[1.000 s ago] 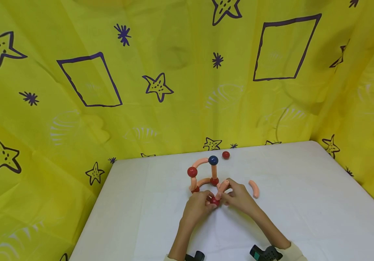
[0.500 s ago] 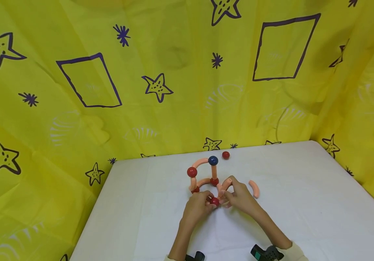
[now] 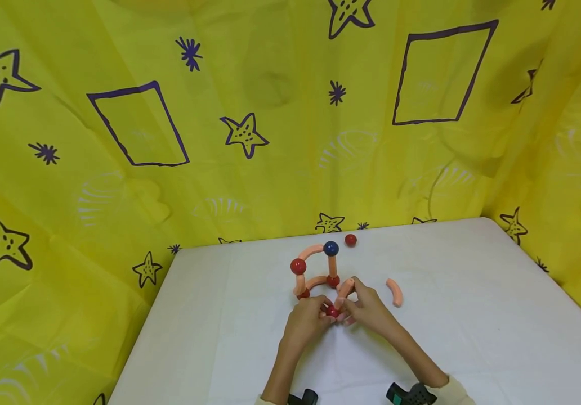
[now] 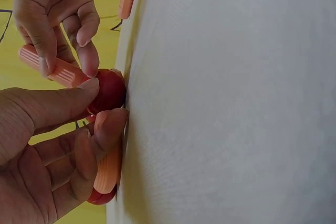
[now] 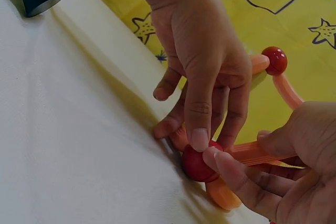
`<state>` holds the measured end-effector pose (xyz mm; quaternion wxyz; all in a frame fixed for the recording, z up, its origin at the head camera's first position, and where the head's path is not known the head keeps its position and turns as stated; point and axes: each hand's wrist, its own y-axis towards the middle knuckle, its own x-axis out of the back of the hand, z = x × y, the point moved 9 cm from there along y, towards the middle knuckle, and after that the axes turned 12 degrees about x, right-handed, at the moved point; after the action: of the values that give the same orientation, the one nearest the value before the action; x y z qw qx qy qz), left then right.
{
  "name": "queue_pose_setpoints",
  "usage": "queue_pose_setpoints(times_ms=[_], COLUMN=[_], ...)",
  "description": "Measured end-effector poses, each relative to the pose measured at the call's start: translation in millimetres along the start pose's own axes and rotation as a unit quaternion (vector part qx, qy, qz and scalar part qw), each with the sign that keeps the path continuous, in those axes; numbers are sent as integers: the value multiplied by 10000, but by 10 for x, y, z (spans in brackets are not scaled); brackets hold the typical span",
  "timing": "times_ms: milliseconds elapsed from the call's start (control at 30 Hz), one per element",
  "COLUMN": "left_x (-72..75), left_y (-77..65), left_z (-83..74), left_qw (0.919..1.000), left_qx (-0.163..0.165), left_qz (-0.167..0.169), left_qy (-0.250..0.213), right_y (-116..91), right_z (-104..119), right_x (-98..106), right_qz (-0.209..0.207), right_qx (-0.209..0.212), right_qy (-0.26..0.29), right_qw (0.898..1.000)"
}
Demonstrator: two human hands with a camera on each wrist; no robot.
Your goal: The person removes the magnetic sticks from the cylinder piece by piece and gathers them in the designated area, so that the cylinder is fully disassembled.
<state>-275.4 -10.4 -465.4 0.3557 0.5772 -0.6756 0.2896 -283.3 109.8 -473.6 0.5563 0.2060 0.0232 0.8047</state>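
Observation:
My left hand (image 3: 307,322) holds a red ball (image 3: 333,311) at the near corner of a toy frame of balls and curved rods. Its thumb and fingers grip the ball low over the table, as the left wrist view shows. My right hand (image 3: 371,306) pinches a ribbed, salmon-coloured curved rod (image 4: 62,72), whose lower end meets that red ball. Another rod (image 4: 109,171) lies along the table from the ball, partly behind my left fingers. Farther back, the frame rises to a blue ball (image 3: 331,248) and a red ball (image 3: 298,266), joined by an arched rod (image 3: 312,251).
A loose curved rod (image 3: 394,292) lies right of my right hand. One loose red ball (image 3: 351,240) sits near the table's back edge. The white-covered table (image 3: 209,337) meets a yellow patterned curtain (image 3: 280,185) behind and at the sides.
The rod in my right hand tilted away to the right half a second ago; now it is back left, its lower end at the red ball. My left hand has stayed put.

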Motion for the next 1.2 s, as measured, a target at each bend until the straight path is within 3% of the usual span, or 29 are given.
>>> queue_pose_setpoints(times_ms=[633, 967, 1200], left_x=[6, -16, -30], left_y=[15, 26, 19], left_z=[6, 14, 45], left_qw=[10000, 9999, 9995], left_qx=[-19, 120, 290], left_qz=[-63, -8, 90], left_qy=[-17, -66, -54], right_y=[18, 21, 6], right_z=[71, 17, 120], right_x=[-16, 146, 385], right_qz=[-27, -343, -710], right_qx=[336, -164, 298], right_qy=[-1076, -1131, -1301], right_qw=[9936, 9929, 9885])
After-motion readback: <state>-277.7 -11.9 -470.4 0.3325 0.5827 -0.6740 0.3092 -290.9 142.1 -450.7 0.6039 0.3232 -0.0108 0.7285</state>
